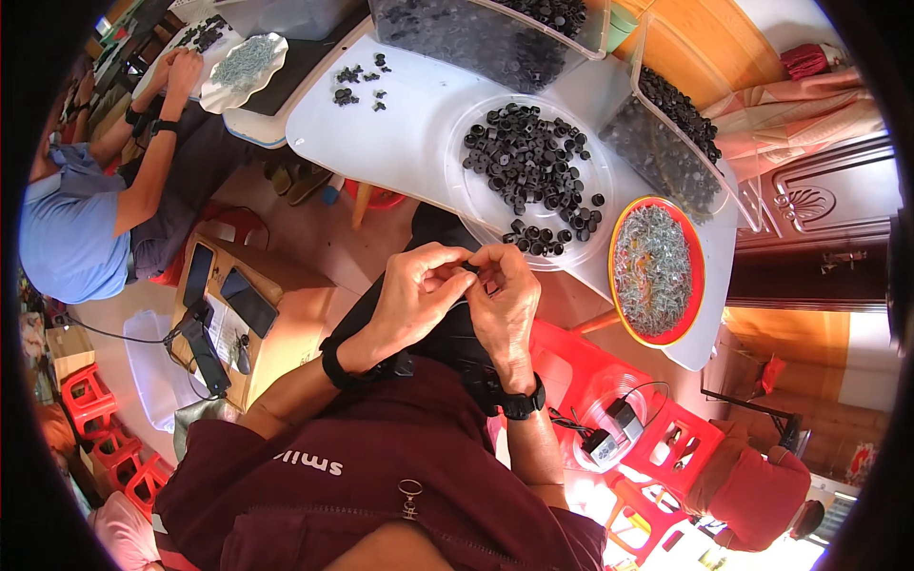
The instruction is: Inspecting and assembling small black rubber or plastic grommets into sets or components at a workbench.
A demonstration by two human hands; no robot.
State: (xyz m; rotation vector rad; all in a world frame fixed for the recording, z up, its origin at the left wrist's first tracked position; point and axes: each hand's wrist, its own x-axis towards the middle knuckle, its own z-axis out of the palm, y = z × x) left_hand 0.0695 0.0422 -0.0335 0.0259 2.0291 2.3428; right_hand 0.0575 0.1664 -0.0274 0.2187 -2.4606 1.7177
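My left hand (411, 297) and my right hand (506, 303) meet in front of my body, near the table's front edge. Their fingertips pinch a small black plastic part (469, 267), mostly hidden by the fingers. Just beyond them lies a round clear tray (459, 205) with a heap of small black plastic parts (524, 157), several of them ring-shaped. To the right, a red bowl with a yellow rim (703, 276) is full of thin silvery metal pieces (651, 271), too small to tell exactly. A few black parts (347, 93) sit loose on the white table (314, 124).
Clear plastic bins (457, 48) of black parts line the table's back and right. At the left, another person (76, 219) works beside a scalloped white dish (276, 71). A cardboard box (305, 300) carries phones; red stools (562, 366) and cabled adapters (600, 443) are nearby.
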